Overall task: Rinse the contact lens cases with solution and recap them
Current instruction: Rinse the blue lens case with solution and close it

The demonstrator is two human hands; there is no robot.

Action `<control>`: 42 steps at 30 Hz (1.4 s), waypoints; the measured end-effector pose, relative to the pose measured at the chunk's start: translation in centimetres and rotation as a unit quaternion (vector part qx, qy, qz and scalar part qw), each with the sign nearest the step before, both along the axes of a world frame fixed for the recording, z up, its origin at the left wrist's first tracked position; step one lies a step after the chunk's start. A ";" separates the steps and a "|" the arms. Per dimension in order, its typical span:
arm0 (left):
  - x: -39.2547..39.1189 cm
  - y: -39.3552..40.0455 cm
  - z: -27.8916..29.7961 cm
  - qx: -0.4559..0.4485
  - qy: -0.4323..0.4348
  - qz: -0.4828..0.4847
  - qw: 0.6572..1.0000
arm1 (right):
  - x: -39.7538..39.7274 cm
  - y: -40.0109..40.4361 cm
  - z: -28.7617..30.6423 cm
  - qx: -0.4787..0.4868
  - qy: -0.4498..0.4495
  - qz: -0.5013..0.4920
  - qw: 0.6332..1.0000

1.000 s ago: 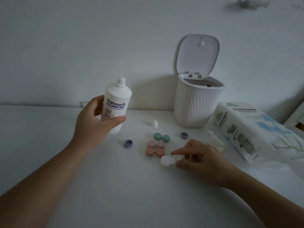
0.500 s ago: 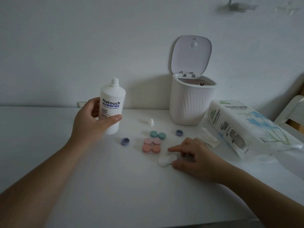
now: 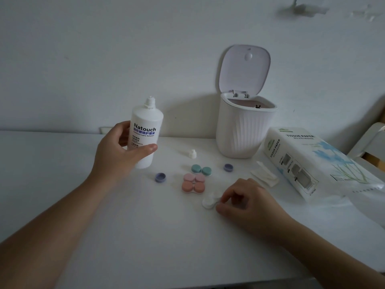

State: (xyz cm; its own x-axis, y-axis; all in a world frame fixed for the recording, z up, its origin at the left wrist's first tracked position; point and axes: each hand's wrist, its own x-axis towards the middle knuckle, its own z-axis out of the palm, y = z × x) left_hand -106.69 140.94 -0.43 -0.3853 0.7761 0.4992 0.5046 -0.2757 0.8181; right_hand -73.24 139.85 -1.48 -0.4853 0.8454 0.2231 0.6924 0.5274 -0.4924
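Note:
My left hand [image 3: 116,155] grips a white solution bottle [image 3: 146,130], upright and uncapped, just above the table. Its small white cap [image 3: 192,153] lies to the right of it. My right hand [image 3: 248,202] pinches one end of an open white lens case [image 3: 209,202] that lies on the table. Two purple caps lie loose: one [image 3: 160,177] at the left, one [image 3: 228,167] at the right. A capped green case [image 3: 201,170] and two capped pink cases [image 3: 193,183] sit between them.
A white ribbed bin [image 3: 243,130] with its lid up stands at the back against the wall. A tissue paper pack [image 3: 308,161] lies at the right, with a folded tissue [image 3: 264,174] beside it. The white table [image 3: 156,236] stretches toward me.
My right hand lowered the white case from the air onto the table and now pinches its end. The left hand keeps the bottle upright. The view shifted slightly.

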 end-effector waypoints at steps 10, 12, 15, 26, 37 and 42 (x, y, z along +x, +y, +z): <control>-0.1 0.1 -0.3 0.001 0.008 0.000 1.000 | -1.9 0.1 0.4 -0.005 -0.077 -0.049 0.996; -0.1 0.1 -0.3 0.004 0.012 0.002 1.000 | -2.4 0.0 0.4 0.002 -0.084 -0.058 0.995; -0.1 0.2 -0.4 0.004 0.014 0.002 1.000 | -3.0 -0.1 0.3 0.022 -0.103 -0.070 0.992; -0.3 0.3 -0.4 0.002 0.025 0.003 1.000 | -3.1 -0.1 0.1 0.010 -0.079 -0.059 0.995; -0.3 0.3 -0.5 -0.002 0.039 0.006 0.999 | -2.2 0.5 -0.2 -0.022 -0.011 -0.057 0.998; -0.3 0.1 -0.3 0.003 0.050 0.008 0.999 | -1.8 1.2 0.5 -0.058 0.008 -0.060 0.996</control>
State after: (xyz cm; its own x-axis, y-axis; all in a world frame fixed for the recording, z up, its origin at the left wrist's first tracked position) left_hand -107.02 141.04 -0.77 -0.3461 0.7670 0.5403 0.5888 -0.2707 0.7616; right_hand -75.01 141.07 -0.95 -0.3760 0.9178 0.1272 0.7386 0.3798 -0.5570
